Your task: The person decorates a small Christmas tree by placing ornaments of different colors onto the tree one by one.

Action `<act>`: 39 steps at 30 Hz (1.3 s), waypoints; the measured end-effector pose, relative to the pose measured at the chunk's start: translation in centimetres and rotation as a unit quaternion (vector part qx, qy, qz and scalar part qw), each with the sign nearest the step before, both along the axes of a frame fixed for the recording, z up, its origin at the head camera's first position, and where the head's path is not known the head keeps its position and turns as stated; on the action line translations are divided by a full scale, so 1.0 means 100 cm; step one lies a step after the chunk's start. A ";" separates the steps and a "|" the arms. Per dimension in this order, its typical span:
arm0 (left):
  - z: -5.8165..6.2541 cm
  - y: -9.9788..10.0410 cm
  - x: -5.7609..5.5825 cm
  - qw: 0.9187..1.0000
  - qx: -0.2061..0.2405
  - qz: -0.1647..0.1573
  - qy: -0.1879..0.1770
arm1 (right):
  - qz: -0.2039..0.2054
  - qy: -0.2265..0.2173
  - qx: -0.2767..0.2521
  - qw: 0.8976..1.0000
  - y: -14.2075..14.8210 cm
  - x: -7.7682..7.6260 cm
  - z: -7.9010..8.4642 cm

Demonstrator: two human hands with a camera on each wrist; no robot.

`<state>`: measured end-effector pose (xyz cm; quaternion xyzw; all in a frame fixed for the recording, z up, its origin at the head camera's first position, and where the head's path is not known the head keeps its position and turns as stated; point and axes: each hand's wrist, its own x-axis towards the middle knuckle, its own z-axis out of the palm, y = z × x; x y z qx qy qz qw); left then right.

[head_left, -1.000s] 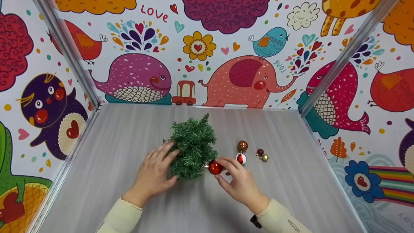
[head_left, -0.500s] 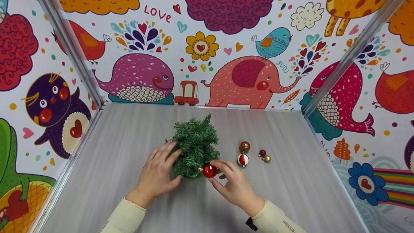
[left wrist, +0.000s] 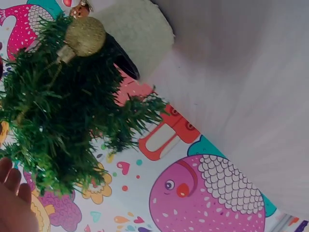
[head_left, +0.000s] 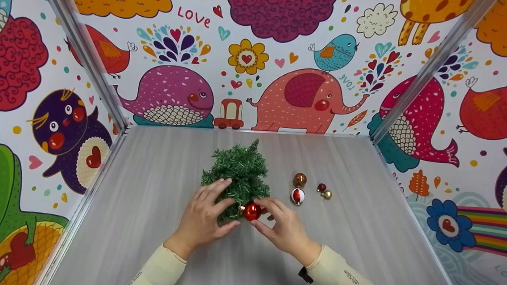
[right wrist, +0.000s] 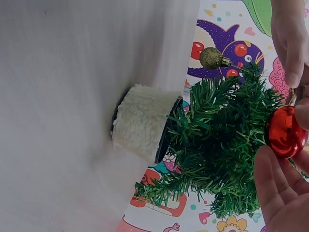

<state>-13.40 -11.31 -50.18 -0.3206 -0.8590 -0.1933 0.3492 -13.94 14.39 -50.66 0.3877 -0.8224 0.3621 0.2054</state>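
Note:
A small artificial Christmas tree [head_left: 239, 168] stands mid-table, its pale, fuzzy pot [right wrist: 145, 123] visible in the right wrist view. My right hand [head_left: 288, 228] pinches a shiny red Christmas bauble [head_left: 252, 211] between thumb and fingers, against the tree's lower front branches. The bauble's gold cap points left, toward my left hand [head_left: 206, 215]. That hand lies along the tree's near left side, thumb and index finger spread, a fingertip close by the hanging loop in the right wrist view. A glittery gold bauble [left wrist: 85, 36] hangs low on the tree.
To the right of the tree, an orange-brown bauble [head_left: 300, 180] lies just behind a red-and-white one [head_left: 298, 196]. Farther right are a small dark red bauble [head_left: 321, 187] and a small gold one [head_left: 326, 194]. Printed cartoon panels [head_left: 170, 95] wall the grey table [head_left: 158, 158].
The right hand has brought the red bauble left and nearer to me, against the tree's front. My left hand has slid from the tree's left side toward the bauble's cap.

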 end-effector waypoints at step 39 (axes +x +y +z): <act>0.011 0.018 0.009 0.991 0.129 -0.043 0.004 | -0.007 -0.019 0.027 0.999 -0.002 0.006 -0.013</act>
